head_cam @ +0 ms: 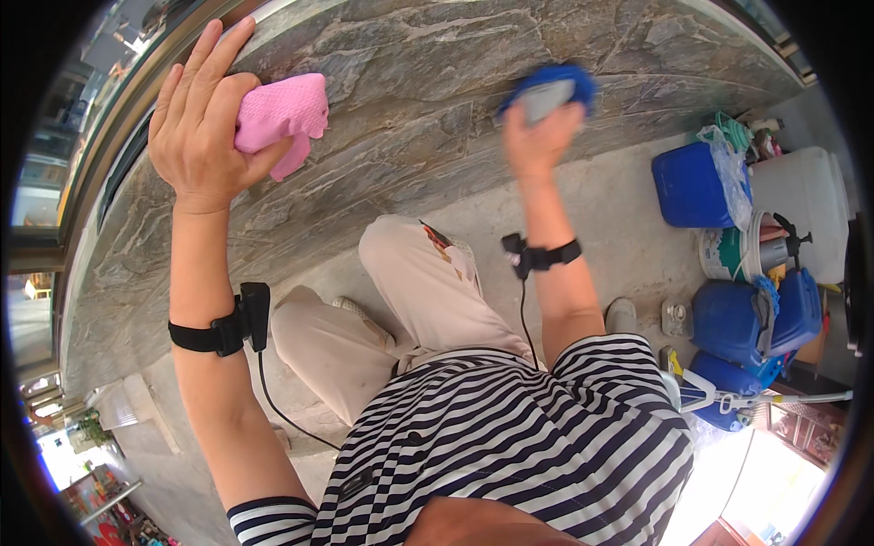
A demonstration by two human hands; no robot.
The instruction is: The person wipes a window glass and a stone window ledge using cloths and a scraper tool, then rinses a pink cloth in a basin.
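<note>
A folded pink textured cloth (283, 116) is tucked between the thumb and forefinger of my left hand (205, 130). The other fingers of that hand stretch along the top edge of the grey stone-tiled wall (410, 116), beside the window frame. To the right, my right hand (543, 136) grips a blue scrubbing pad (580, 85) with a grey back, held against the wall face. Both the pad and the hand are blurred, so the finger placement is unclear.
Right of me on the concrete floor (594, 184) stand a blue container (689, 184), a white bucket (751, 239) holding a spray bottle, a large whitish tub (812, 198) and blue jerrycans (727, 321). The window frame (89, 184) runs along the left.
</note>
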